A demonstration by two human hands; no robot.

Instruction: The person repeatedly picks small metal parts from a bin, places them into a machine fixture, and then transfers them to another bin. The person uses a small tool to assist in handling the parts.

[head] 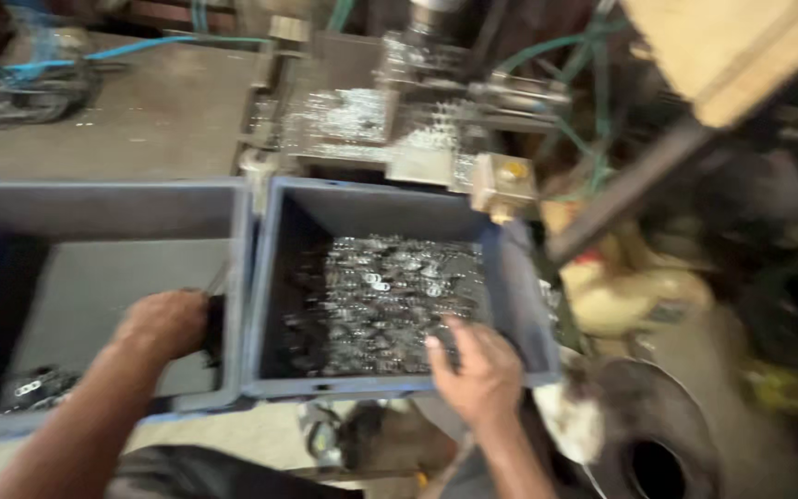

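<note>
Head view, looking down on two grey plastic crates set side by side on a workshop floor. The right crate [510, 305], rectangular with smooth thick walls, holds a shallow heap of small metal parts [380, 286], flat, shiny and pierced with holes. The right hand [473, 365], at 5 o'clock of the heap, lies open with fingers spread, its fingertips reaching over the near rim onto the parts. The left hand [168, 323], at 9 o'clock of the heap, is curled inside the left crate [94, 212] against the wall the crates share; whether it grips anything cannot be told. A few similar parts [34, 386] lie in that crate's near left corner. At 12 o'clock stands a metal machine [390, 129], its flat bed strewn with bright chips. A blue hose [140, 46] crosses the floor at 10 o'clock.
</note>
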